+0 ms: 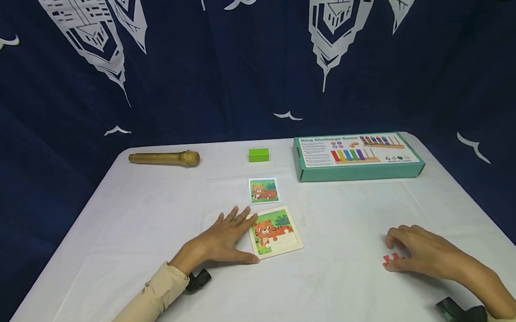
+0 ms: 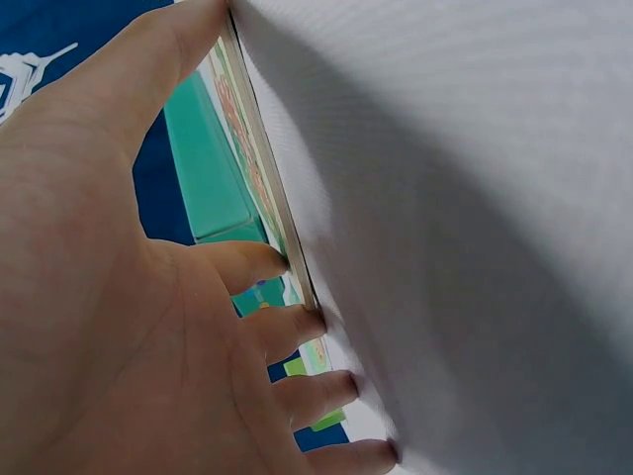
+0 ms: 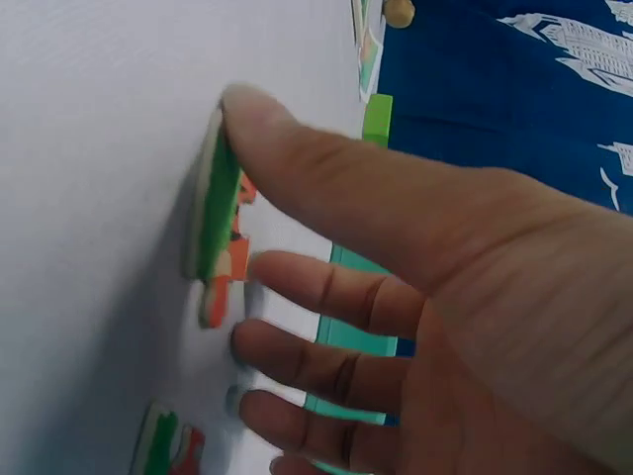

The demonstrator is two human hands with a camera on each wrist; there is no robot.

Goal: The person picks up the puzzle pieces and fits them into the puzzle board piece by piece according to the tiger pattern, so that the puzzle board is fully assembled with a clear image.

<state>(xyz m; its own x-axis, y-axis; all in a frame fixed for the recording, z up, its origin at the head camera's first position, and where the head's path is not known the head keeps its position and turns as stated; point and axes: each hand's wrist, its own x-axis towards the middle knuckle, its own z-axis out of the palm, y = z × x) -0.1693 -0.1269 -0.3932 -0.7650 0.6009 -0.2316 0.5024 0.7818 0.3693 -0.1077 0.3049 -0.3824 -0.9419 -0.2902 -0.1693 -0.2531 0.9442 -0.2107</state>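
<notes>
A square wooden jigsaw tray (image 1: pixel 283 245) lies in the middle of the table, showing a partly filled tiger picture with a bare lower right corner. Spread flat beside it, my left hand (image 1: pixel 220 241) touches the tray's left edge with thumb and fingers. Off to the right, my right hand (image 1: pixel 433 254) hovers low with loosely bent fingers over red puzzle pieces (image 1: pixel 390 258). In the right wrist view, its thumb touches the edge of a green and orange puzzle piece (image 3: pixel 216 213), the fingers spaced apart near it. Another puzzle piece (image 3: pixel 158 440) lies closer to the lower edge.
Behind the tray lies a small tiger picture card (image 1: pixel 264 190). Farther back are a green block (image 1: pixel 258 155), a gold microphone (image 1: pixel 163 159) and a teal Ring Challenge Game box (image 1: pixel 359 171). A dark blue patterned curtain (image 1: pixel 218 75) hangs behind the white table.
</notes>
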